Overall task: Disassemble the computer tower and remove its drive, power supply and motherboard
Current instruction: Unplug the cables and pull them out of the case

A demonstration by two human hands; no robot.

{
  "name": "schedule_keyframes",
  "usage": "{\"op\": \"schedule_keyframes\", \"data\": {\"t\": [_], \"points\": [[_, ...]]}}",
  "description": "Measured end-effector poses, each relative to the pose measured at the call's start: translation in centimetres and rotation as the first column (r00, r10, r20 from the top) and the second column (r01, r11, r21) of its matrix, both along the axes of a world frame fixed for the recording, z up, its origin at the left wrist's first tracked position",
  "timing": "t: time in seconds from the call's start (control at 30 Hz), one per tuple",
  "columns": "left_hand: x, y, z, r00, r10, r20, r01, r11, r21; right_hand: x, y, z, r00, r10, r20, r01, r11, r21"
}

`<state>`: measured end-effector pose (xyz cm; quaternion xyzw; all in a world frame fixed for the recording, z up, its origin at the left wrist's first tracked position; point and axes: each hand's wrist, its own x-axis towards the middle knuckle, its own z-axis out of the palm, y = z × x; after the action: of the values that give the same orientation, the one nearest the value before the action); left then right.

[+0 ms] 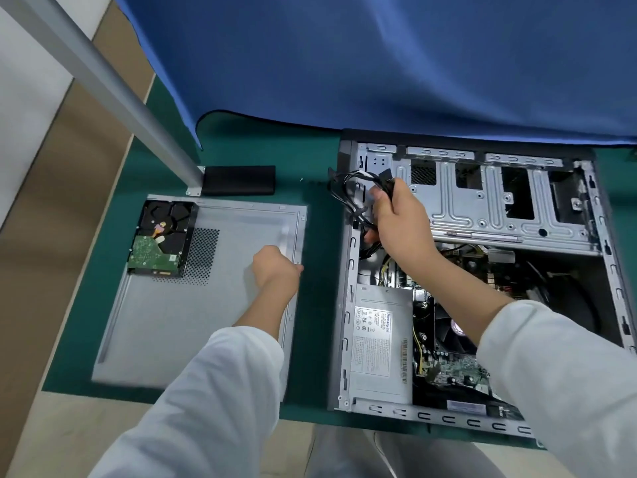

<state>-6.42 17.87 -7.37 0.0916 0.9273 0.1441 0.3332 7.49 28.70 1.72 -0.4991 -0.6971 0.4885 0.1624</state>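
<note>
1. The computer tower (482, 270) lies on its side, open face up, on the right of the green mat (320, 270); its far edge sits under the hem of a blue cloth (379, 63), and its near edge overhangs the mat's front border.
2. One side panel (206, 305) lies flat to the left, with a strip of bare mat between it and the tower.
3. One hard drive (162, 236), circuit board up, rests on the panel's far left corner.
4. One power supply (379, 343) sits in the tower's near left corner, label up, with the motherboard (448, 360) just beside it to the right.
5. The right hand (401, 222) is curled round a bundle of black cables (351, 194) at the tower's far left edge (the loops spill out over the case wall).
6. The left hand (274, 265) hovers in a loose fist over the panel's right edge; whether it holds anything cannot be told.
7. One small black box (238, 180) lies beyond the panel, beside a grey metal post (103, 81).
</note>
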Motion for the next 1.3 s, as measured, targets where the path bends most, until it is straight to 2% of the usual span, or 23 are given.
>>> {"op": "schedule_keyframes", "data": {"t": [0.23, 0.63, 1.3], "points": [[2.0, 1.5, -0.7, 0.999, 0.015, 0.032, -0.018, 0.994, 0.106, 0.0, 0.0, -0.2, 0.999, -0.019, -0.035, 0.018, 0.999, -0.031], [2.7, 2.1, -0.7, 0.993, -0.086, 0.077, 0.075, 0.988, 0.135, 0.2, 0.2, -0.5, 0.999, 0.005, -0.043, -0.005, 1.000, 0.000], [2.8, 2.4, -1.4, 0.991, -0.129, 0.022, 0.128, 0.990, 0.063, 0.0, 0.2, -0.9, 1.000, 0.012, -0.019, -0.011, 0.998, 0.066]]}}
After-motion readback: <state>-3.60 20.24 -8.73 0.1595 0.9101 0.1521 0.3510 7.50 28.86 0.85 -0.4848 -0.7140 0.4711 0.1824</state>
